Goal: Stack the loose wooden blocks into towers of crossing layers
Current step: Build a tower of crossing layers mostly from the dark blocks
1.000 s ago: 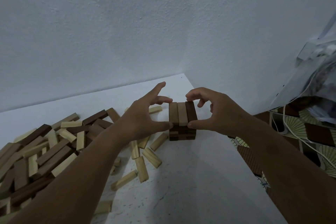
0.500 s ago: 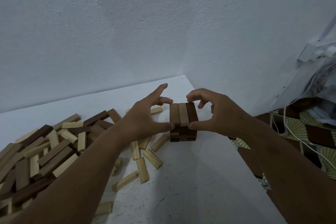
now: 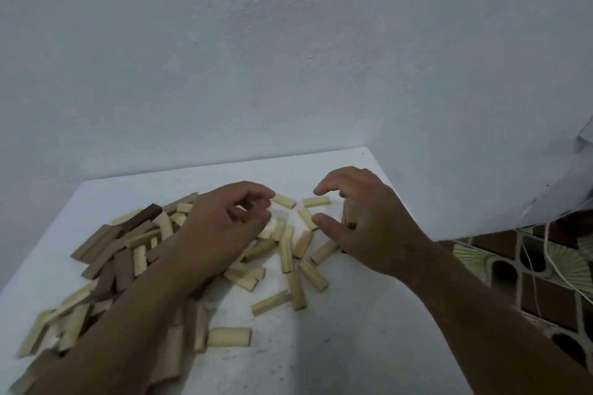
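Loose wooden blocks, pale and dark, lie in a heap on the left of the white table. More pale ones are scattered in the middle. My left hand hovers over the heap's right end, its fingers loosely curled and nothing visible in them. My right hand hangs with curved fingers and outstretched thumb in front of the small tower. Only a sliver of the tower shows behind the fingers. Two short pale blocks lie between the two hands.
The table stands in a corner of pale walls, its right edge just past my right wrist. Beyond that edge is a patterned tiled floor with a white cord running across it. A single pale block lies near the table's front.
Both hands have let go of the tower's sides. The view has swung, so the tower now sits behind my right hand. My left hand has dropped toward the loose blocks.
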A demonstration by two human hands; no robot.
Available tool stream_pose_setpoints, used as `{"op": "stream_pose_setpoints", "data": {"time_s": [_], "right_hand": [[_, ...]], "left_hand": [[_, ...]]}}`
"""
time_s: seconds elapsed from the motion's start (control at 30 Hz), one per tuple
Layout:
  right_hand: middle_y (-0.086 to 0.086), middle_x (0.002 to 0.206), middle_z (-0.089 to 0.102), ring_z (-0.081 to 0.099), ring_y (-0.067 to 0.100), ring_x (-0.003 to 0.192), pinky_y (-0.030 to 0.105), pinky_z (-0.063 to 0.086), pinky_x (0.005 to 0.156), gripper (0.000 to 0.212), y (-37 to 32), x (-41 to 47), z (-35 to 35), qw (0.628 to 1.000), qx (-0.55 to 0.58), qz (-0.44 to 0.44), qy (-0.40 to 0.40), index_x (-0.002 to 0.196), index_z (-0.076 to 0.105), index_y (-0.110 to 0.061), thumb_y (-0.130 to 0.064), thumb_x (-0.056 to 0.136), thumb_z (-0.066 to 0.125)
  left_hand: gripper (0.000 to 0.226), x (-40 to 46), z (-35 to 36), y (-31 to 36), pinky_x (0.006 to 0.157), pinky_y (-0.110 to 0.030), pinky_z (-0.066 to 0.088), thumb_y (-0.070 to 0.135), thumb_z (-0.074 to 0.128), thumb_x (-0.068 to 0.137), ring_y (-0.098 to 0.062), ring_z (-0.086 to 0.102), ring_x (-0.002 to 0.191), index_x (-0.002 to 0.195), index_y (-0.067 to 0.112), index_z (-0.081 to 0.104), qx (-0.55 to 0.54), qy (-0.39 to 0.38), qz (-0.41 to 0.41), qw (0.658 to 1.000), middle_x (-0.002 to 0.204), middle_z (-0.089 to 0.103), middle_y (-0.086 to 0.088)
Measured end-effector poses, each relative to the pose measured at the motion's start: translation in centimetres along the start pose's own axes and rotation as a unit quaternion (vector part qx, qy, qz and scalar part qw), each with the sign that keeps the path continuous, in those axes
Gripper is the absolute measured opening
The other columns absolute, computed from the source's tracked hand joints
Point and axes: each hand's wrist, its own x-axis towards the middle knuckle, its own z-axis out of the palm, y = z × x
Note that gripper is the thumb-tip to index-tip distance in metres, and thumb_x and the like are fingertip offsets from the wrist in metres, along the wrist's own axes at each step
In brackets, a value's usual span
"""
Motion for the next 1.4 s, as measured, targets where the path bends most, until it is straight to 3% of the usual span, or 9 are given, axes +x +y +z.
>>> {"op": "stream_pose_setpoints", "data": {"time_s": [0.23,0.4,0.5,0.67,0.9,0.97,1.07,1.23,1.4], "right_hand": [[-0.025,0.108,0.058,0.047,-0.01,0.098,0.017,0.037,0.086,0.022,-3.2,1.4,5.7,0.993,0.047,0.023,-0.107,0.109,0.063,-0.032,-0.027,0.088,0.067],[-0.02,0.112,0.061,0.045,-0.006,0.092,0.018,0.037,0.082,0.026,-3.7,2.0,8.5,0.987,0.023,0.049,-0.154,0.114,0.064,-0.029,-0.027,0.088,0.066],[-0.018,0.109,0.061,0.046,-0.008,0.088,0.016,0.038,0.076,0.024,-4.0,2.5,9.7,0.985,0.014,0.07,-0.158,0.111,0.064,-0.028,-0.024,0.087,0.066],[-0.01,0.098,0.057,0.05,0.011,0.092,0.031,0.046,0.079,0.013,-5.2,4.5,12.1,0.988,-0.017,0.063,-0.138,0.098,0.061,-0.022,-0.022,0.085,0.064],[0.002,0.111,0.053,0.055,0.02,0.091,0.029,0.045,0.067,0.025,-6.7,7.5,15.0,0.953,-0.099,0.142,-0.248,0.112,0.06,-0.02,-0.014,0.088,0.059],[0.0,0.102,0.053,0.056,0.021,0.087,0.032,0.049,0.071,0.009,-7.2,7.9,14.4,0.957,-0.078,0.142,-0.24,0.095,0.061,-0.021,-0.015,0.089,0.056],[-0.004,0.093,0.046,0.054,0.019,0.078,0.032,0.049,0.065,0.015,-8.1,7.7,13.8,0.969,-0.058,0.131,-0.202,0.079,0.049,-0.027,-0.018,0.083,0.06],[-0.004,0.105,0.047,0.049,0.016,0.094,0.03,0.047,0.067,0.033,-9.1,6.4,14.6,0.948,-0.131,0.149,-0.249,0.101,0.053,-0.024,-0.019,0.077,0.074],[-0.005,0.092,0.061,0.06,0.014,0.08,0.026,0.048,0.062,0.037,-8.9,7.2,14.4,0.933,-0.098,0.229,-0.26,0.088,0.056,-0.021,-0.023,0.069,0.088]], "left_hand": [[0.012,-2.4,-5.4,-3.7,0.066,-0.018,0.043,0.032,0.078,0.077,0.0,0.059,0.078,0.084,0.035,0.069,0.184,0.03,-0.074,0.98,0.081,0.066,0.017],[0.042,-3.7,-4.8,-5.4,0.068,-0.031,0.052,0.063,0.076,0.065,-0.007,0.054,0.08,0.087,0.028,0.067,0.35,-0.113,-0.087,0.926,0.087,0.06,0.012],[0.027,-4.1,-4.3,-6.0,0.062,-0.03,0.053,0.053,0.076,0.072,-0.006,0.057,0.072,0.083,0.029,0.071,0.306,-0.1,-0.085,0.943,0.081,0.062,0.01],[0.007,-4.4,-5.7,-6.4,0.057,-0.011,0.04,0.037,0.068,0.089,0.003,0.058,0.076,0.085,0.031,0.07,0.124,-0.01,-0.138,0.983,0.078,0.066,0.013],[0.024,-5.9,-8.1,-7.2,0.062,-0.018,0.047,0.021,0.041,0.102,-0.017,0.066,0.074,0.091,0.016,0.061,-0.027,0.115,-0.209,0.971,0.082,0.07,-0.002],[0.023,-6.7,-8.8,-7.1,0.064,-0.019,0.05,0.017,0.039,0.102,-0.018,0.069,0.071,0.096,0.014,0.061,-0.1,0.129,-0.224,0.961,0.082,0.072,-0.003],[0.026,-7.4,-9.5,-7.6,0.067,-0.024,0.052,0.017,0.038,0.101,-0.014,0.068,0.072,0.096,0.012,0.063,-0.108,0.13,-0.229,0.959,0.078,0.071,-0.002],[0.03,-8.3,-10.1,-7.8,0.079,-0.045,0.052,0.018,0.038,0.099,-0.028,0.064,0.08,0.081,0.016,0.062,-0.124,0.15,-0.205,0.959,0.079,0.068,-0.007],[0.029,-9.3,-10.2,-7.2,0.067,-0.027,0.054,0.016,0.038,0.101,-0.023,0.063,0.077,0.087,0.011,0.063,-0.146,0.151,-0.206,0.956,0.081,0.068,-0.012]]}}
